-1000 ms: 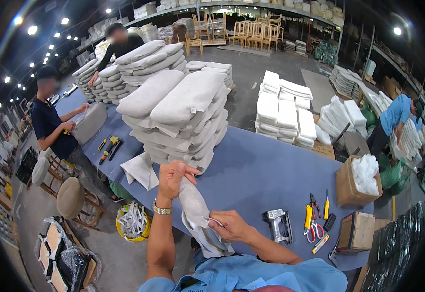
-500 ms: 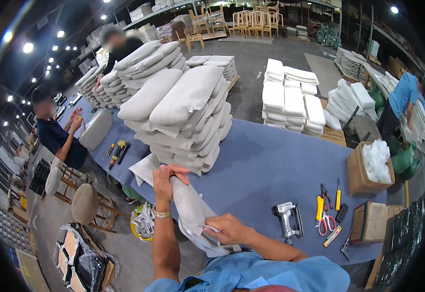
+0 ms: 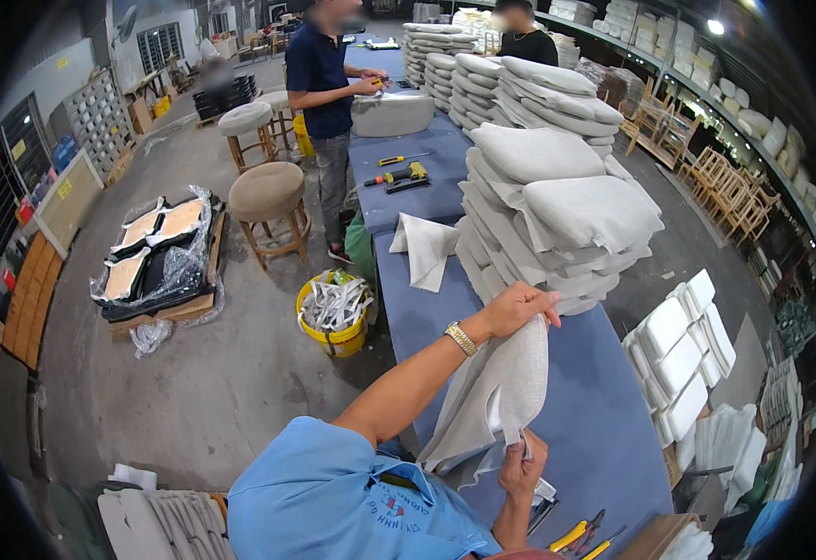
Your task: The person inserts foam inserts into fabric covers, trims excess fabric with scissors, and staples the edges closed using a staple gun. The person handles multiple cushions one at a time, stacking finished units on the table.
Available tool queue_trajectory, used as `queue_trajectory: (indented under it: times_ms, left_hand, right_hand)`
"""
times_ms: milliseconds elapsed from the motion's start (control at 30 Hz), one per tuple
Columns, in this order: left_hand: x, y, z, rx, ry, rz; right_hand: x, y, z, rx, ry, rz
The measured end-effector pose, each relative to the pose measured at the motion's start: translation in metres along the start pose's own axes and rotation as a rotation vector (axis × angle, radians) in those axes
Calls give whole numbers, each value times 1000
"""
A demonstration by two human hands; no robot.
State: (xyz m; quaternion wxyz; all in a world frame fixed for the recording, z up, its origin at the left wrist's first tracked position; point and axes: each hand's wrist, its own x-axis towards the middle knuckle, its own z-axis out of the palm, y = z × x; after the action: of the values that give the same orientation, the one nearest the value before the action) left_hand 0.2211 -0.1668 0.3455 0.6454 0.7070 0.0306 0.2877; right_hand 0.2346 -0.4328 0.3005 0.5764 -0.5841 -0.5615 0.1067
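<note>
Holding the grey fabric cover (image 3: 506, 397) up off the counter (image 3: 604, 420), you are at the stage of working it open between your two hands, by my reading of the pose. Your left hand (image 3: 518, 308) has the top edge pinched, fingers closed over the cloth with the thumb behind it, and the arm is raised and stretched away from you, wrist bent, a gold watch (image 3: 461, 338) showing on it. Your right hand (image 3: 523, 467) sits low and near your chest, closed on the bottom edge; it may also be holding a small pale scrap or tag there, but the fold hides it too well to say.

The cover hangs between the two grips, above the near end of the blue counter, just short of the tall stack of grey cushions (image 3: 557, 187) on the far side.

The next move calls for a firm hold at the top and a steady pull below, so the cloth keeps its tension and does not bunch. Mind the yellow-handled pliers (image 3: 581, 537) lying near your right elbow.

A second loose cover (image 3: 424, 247) lies draped over the counter's left edge, farther off, with a yellow bucket (image 3: 333, 317) of scraps on the floor below it.
</note>
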Motion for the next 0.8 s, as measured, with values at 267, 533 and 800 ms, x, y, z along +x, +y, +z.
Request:
queue_trajectory:
  times_ms: [267, 533, 800]
  left_hand:
    - [3, -28, -8, 16, -75, -64]
    - [1, -13, -23, -64, -21, -199]
    - [-2, -20, -37, -117, -7, -245]
  right_hand:
    - [3, -11, 3, 136, 44, 8]
    - [14, -11, 14, 282, -93, -8]
    - [19, -4, 19, 300, -186, -12]
